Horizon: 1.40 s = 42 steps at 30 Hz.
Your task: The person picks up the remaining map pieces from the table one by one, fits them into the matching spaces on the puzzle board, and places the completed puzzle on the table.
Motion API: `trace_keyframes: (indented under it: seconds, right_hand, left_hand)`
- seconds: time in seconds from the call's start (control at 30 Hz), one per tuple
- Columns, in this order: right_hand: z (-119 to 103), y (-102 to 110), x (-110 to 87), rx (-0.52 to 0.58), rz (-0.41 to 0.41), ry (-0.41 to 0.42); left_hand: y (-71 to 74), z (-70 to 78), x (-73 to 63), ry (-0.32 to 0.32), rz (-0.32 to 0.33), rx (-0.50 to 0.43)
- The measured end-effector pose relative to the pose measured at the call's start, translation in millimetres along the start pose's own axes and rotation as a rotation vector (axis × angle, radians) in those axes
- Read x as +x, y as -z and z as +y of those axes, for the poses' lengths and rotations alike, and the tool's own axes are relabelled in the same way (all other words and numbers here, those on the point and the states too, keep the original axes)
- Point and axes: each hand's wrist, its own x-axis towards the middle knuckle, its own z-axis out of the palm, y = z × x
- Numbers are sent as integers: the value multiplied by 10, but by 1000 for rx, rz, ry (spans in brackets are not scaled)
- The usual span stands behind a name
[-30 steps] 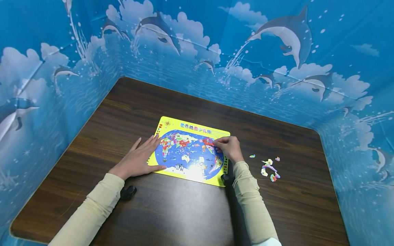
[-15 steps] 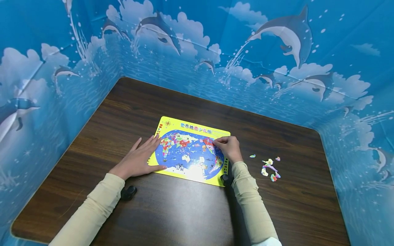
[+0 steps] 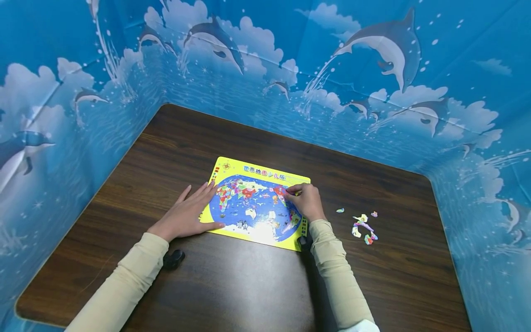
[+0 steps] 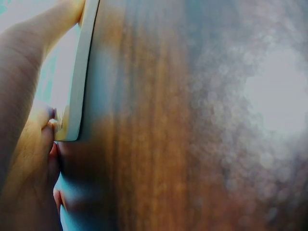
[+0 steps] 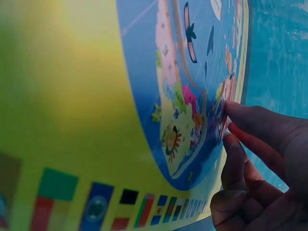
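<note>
A yellow-bordered world map puzzle board [image 3: 257, 238] with a blue oval lies on the table. My left hand [image 3: 188, 214] rests on its left edge, fingers spread and thumb along the near border. In the left wrist view that hand [image 4: 26, 168] and the board's edge [image 4: 79, 82] appear at the left, partly blurred. My right hand [image 3: 307, 200] is over the board's right part, by the red area at upper right. In the right wrist view, its thumb and finger pinch a thin puzzle piece [image 5: 224, 108], tilted up at the map's surface. The fingers hide part of the piece.
Several loose puzzle pieces [image 3: 362, 226] lie on the dark wooden table [image 3: 398, 276] to the right of the board, with one small piece [image 3: 340, 210] nearer the right hand. A dolphin-printed blue curtain [image 3: 265, 69] surrounds the table's far sides.
My right hand has shifted slightly left over the board, with the red piece at its fingertips turned a little. My left hand and the loose pieces have stayed in place.
</note>
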Motion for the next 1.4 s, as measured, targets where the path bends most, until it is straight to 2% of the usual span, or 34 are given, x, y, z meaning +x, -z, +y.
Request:
trace_keyframes:
  seconds: [0.4,0.6,0.87,1.07,1.2,1.3,1.4]
  right_hand:
    - [-12,-18,1,-29,17,71]
    - [37,91,-31,19,83,54]
    - [310,318,-97,44,148,-13]
    - [590,493,-198,11,237,-60]
    - [627,470,-254,-7,201,-22]
    - [559,360,-260,-10,144,35]
    - [488,270,-258,-18,130,76]
  left_hand:
    - [-18,-15,6,-2,9,3]
    - [-21,-6,17,-6,9,-2]
    - [-17,-22,11,-7,6,-6]
    - [-1,-13,12,0,1,0]
    - [-14,0,24,1,-3,3]
    - [-4,-2,13,3,-4,2]
    - [5,-1,3,3,-4,-2]
